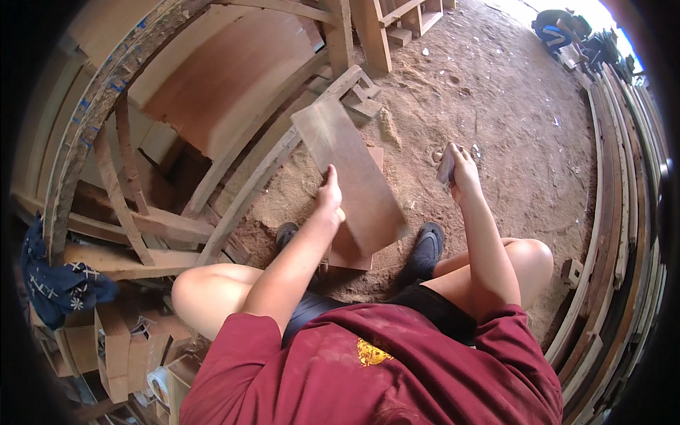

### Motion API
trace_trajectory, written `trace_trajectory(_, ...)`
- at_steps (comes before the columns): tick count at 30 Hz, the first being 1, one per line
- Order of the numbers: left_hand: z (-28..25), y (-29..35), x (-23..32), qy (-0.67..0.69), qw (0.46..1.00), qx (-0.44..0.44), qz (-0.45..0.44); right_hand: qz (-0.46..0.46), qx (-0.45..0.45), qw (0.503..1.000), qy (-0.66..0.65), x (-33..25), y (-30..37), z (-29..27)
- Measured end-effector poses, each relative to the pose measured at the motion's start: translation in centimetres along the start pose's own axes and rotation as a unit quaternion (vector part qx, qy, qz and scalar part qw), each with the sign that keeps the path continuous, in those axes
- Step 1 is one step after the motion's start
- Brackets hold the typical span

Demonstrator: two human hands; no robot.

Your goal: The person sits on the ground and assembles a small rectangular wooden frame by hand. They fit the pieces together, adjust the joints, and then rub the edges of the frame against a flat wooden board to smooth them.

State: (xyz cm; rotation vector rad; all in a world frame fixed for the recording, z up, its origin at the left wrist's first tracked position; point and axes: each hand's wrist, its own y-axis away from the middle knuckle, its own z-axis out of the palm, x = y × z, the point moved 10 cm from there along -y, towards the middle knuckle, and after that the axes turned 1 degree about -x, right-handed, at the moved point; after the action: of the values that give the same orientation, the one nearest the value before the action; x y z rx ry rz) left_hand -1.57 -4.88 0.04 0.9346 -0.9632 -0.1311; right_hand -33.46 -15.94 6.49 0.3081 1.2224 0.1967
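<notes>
As I look down through the head camera, I see the left hand (330, 195) at the centre of the frame, grasping the left edge of a flat wooden board (358, 173), with its thumb on the upper face and its fingers hidden from me. The board lies tilted across the centre, running from upper left to lower right, and covers part of a reddish-brown piece (351, 258) below it. Right of centre, I have the right hand (464, 170) closed around a small greyish block (445, 170), well apart from the board. Two dark shoes (427, 246) stand on the dusty ground (506, 120), one either side of the reddish-brown piece. Along the right of the frame I see stacked timber lengths (615, 170); at upper right, another person (559, 30) bends low. A curved wooden frame (65, 170) fills the upper left, with dark blue patterned cloth (62, 283) at its lower end.
</notes>
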Motion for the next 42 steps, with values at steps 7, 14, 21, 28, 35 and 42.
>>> trace_trajectory(7,-1.0,-0.5,-7.7,0.173,0.982,0.081,0.000,-0.022,-0.024,0.981,0.190,-0.4,1.0,1.0)
trace_trajectory(14,1.5,0.6,-8.3,0.065,0.997,-0.040,-0.009,-0.070,-0.044,0.934,0.346,0.0,2.0,3.2)
trace_trajectory(21,1.5,-1.5,-7.3,0.167,0.986,0.020,0.016,-0.217,-0.213,0.824,0.478,3.3,4.2,10.1)
trace_trajectory(28,0.7,0.5,-9.6,0.150,0.987,-0.044,0.048,-0.397,-0.365,0.681,0.495,3.2,10.9,24.8)
trace_trajectory(35,5.4,-0.5,-12.0,0.019,0.971,-0.224,0.087,-0.486,-0.374,0.500,0.612,11.4,8.7,26.3)
trace_trajectory(42,6.1,-0.4,-8.6,-0.067,0.914,-0.301,0.263,-0.386,-0.284,0.474,0.738,12.4,7.0,25.9)
